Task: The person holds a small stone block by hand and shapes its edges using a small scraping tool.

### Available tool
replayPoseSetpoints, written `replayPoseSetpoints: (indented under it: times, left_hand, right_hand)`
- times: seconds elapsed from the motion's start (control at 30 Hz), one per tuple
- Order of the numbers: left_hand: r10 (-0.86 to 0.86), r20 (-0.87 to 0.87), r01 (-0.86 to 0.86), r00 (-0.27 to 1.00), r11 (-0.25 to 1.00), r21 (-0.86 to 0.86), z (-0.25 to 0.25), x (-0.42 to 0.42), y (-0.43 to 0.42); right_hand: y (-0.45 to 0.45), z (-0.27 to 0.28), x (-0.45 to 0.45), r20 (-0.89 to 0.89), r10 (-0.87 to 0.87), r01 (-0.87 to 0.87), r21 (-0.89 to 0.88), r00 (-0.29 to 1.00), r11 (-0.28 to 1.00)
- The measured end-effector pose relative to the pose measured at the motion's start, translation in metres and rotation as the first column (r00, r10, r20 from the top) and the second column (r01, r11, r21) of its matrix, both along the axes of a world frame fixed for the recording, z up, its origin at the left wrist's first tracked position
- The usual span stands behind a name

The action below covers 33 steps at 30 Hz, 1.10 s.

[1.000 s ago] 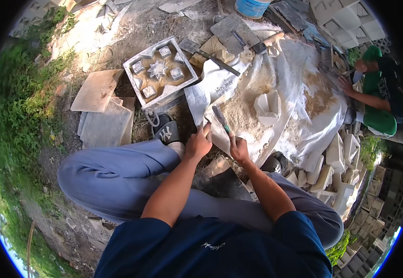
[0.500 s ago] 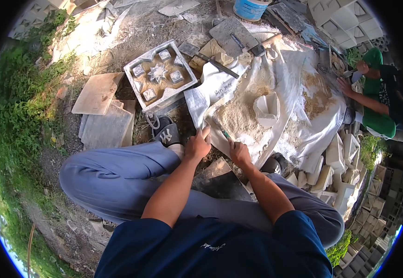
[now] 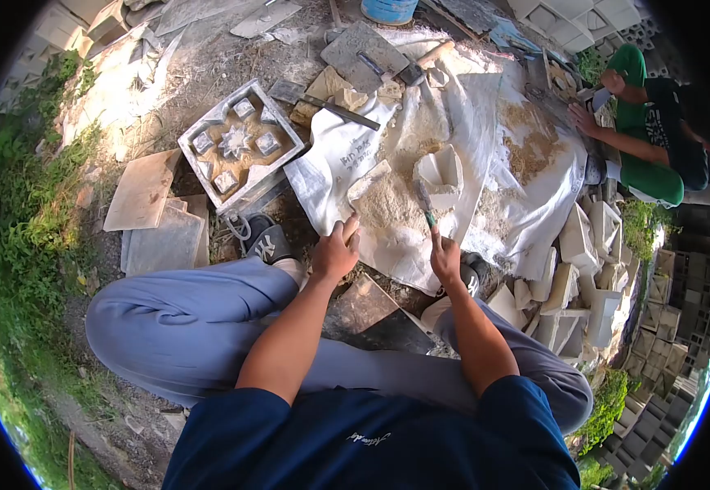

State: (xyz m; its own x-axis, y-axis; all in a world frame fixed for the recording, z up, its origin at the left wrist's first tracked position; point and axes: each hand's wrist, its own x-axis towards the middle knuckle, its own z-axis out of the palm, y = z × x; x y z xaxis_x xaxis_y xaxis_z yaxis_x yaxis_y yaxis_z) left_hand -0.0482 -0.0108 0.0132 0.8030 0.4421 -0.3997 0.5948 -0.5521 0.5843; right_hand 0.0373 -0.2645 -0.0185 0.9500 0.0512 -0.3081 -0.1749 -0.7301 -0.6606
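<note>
My right hand (image 3: 446, 257) is closed around the green handle of a small trowel (image 3: 424, 200). The trowel's narrow blade points away from me, by the near left side of a pale hollow block (image 3: 445, 196); whether they touch I cannot tell. My left hand (image 3: 336, 251) is closed at the near edge of the white sack sheet (image 3: 330, 159), its fingers curled; what they hold, if anything, is hidden. Pale, sandy powder (image 3: 391, 204) lies heaped on the sheet between my hands and the block.
A square mold (image 3: 271, 167) with a star-shaped centre stands left of the sheet. Flat slabs (image 3: 138, 192) lie beside it. A hammer (image 3: 420, 69) and a dark metal bar (image 3: 342, 113) lie beyond. Pale cast blocks (image 3: 579, 241) are piled at right, near another person (image 3: 645, 151).
The trowel has swung right and away from my left hand, toward the hollow block. My left hand has pulled back slightly. The whole view has shifted a little.
</note>
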Motion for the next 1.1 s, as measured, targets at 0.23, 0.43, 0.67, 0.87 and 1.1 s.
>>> replayPoseSetpoints:
  times: [0.23,0.43,0.67,0.87,1.1]
  left_hand:
    - [-0.081,-0.129,0.08,0.988,0.997,-0.012,-0.024,0.002,-0.028]
    - [-0.107,-0.153,0.11,0.983,0.994,0.012,-0.019,0.007,-0.025]
    - [-0.109,-0.152,0.115,0.982,0.993,0.031,-0.016,0.006,-0.025]
    - [-0.107,-0.137,0.112,0.985,0.993,0.029,-0.01,0.005,-0.025]
    - [-0.117,-0.136,0.123,0.984,0.992,0.035,-0.02,0.001,-0.022]
  right_hand:
    - [-0.016,-0.003,-0.009,0.087,-0.079,0.05,0.294,0.993,0.954]
    - [0.003,-0.019,-0.015,-0.033,0.066,-0.07,-0.121,0.997,0.99]
    - [0.011,0.001,0.002,-0.087,0.012,-0.015,-0.041,0.996,0.999]
    - [0.011,-0.024,-0.024,0.048,0.087,-0.084,-0.065,0.995,0.994]
    - [0.023,0.001,-0.014,-0.082,0.057,-0.067,-0.119,0.995,0.991]
